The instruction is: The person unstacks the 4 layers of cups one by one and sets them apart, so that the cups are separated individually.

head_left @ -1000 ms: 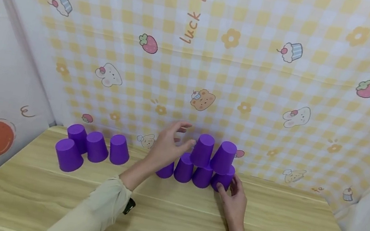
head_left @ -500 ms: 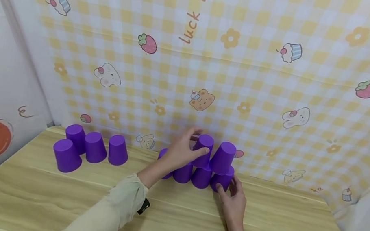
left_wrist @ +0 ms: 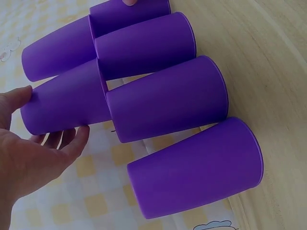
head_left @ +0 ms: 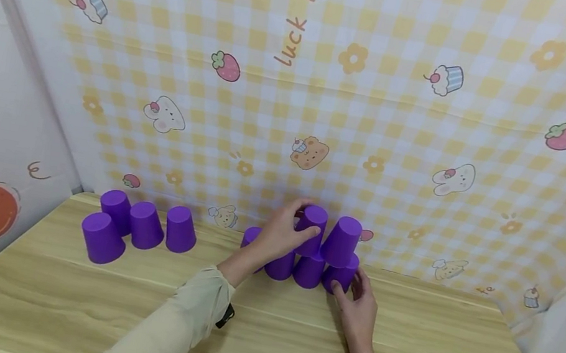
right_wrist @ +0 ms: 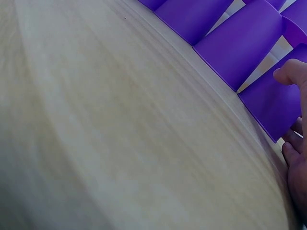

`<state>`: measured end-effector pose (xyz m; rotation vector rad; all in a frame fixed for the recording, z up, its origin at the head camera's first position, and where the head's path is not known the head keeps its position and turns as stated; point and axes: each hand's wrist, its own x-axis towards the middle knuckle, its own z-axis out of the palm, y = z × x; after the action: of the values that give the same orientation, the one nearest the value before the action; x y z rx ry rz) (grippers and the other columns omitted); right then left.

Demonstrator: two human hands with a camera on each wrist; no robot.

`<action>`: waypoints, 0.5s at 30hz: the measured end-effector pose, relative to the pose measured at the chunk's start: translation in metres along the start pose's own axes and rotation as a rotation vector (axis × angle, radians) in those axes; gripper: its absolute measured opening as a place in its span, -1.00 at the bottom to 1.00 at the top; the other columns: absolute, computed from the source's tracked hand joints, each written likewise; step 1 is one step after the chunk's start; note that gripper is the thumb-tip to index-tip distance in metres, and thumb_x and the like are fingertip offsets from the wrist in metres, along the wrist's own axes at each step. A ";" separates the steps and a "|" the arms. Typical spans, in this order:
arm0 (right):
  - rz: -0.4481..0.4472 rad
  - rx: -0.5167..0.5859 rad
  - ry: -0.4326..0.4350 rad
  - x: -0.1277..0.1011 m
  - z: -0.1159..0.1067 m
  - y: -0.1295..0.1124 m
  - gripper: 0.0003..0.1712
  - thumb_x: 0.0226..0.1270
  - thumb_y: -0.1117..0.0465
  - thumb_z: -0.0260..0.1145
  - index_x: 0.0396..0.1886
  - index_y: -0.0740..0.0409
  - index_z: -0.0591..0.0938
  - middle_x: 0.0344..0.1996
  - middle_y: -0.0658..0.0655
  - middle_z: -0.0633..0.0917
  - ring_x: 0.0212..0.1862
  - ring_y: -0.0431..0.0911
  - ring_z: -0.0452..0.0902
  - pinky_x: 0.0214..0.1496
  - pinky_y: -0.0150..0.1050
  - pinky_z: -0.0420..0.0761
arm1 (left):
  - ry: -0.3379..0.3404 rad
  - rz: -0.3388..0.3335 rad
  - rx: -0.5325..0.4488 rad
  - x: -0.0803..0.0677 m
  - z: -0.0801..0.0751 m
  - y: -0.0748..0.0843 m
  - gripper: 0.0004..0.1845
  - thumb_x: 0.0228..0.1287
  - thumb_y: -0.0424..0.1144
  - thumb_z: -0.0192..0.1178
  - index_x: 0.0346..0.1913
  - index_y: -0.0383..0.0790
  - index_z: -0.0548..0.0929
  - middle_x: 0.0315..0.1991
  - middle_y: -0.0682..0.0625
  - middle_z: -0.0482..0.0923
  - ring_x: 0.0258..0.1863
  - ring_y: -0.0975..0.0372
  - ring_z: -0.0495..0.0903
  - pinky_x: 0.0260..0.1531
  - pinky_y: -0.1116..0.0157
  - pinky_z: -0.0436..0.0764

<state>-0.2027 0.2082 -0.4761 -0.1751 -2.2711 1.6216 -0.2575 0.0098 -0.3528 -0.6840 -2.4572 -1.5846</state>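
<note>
While right hand (head_left: 358, 306) steadies bottom cup (head_left: 341, 273), left hand (head_left: 280, 236) cups upper cup (head_left: 312, 230).

Both arms are extended forward over the table, clad in beige sleeves, with a small dark device seen at each wrist. The left hand (head_left: 280, 236) is raised higher than the right, its thumb and fingers (left_wrist: 76, 141) spread in a loose curve and laid against a purple cup (head_left: 311, 229) of the upper row. The right hand (head_left: 359, 307) is held low near the table, its fingertips (right_wrist: 288, 72) set against the end cup (head_left: 341, 273) of the bottom row.
</note>
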 end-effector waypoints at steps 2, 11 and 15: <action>-0.001 0.004 -0.004 0.000 0.000 0.000 -0.28 0.19 0.23 0.35 0.30 0.33 0.28 0.18 0.35 0.43 0.24 0.12 0.32 0.32 -0.17 0.28 | 0.004 -0.002 -0.005 0.000 0.000 0.000 -0.45 0.17 -0.29 0.28 0.22 -0.34 0.39 0.01 -0.14 0.51 0.02 0.08 0.48 0.02 0.17 0.51; -0.001 0.003 -0.003 0.000 0.000 0.000 -0.28 0.19 0.25 0.35 0.30 0.33 0.28 0.17 0.35 0.44 0.23 0.12 0.32 0.31 -0.16 0.29 | -0.005 -0.015 -0.097 -0.007 -0.015 0.011 -0.46 0.19 -0.28 0.27 0.23 -0.30 0.38 0.01 -0.12 0.49 0.04 0.10 0.46 -0.09 0.27 0.58; -0.005 0.003 -0.006 0.000 -0.001 0.000 -0.27 0.19 0.25 0.35 0.31 0.34 0.27 0.17 0.35 0.43 0.24 0.13 0.32 0.31 -0.15 0.29 | 0.006 0.034 -0.139 -0.017 -0.031 0.021 -0.46 0.18 -0.28 0.28 0.22 -0.28 0.40 0.02 -0.11 0.51 0.05 0.11 0.46 -0.04 0.25 0.57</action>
<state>-0.2029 0.2092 -0.4760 -0.1640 -2.2715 1.6249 -0.2371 -0.0156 -0.3279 -0.7358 -2.3347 -1.7549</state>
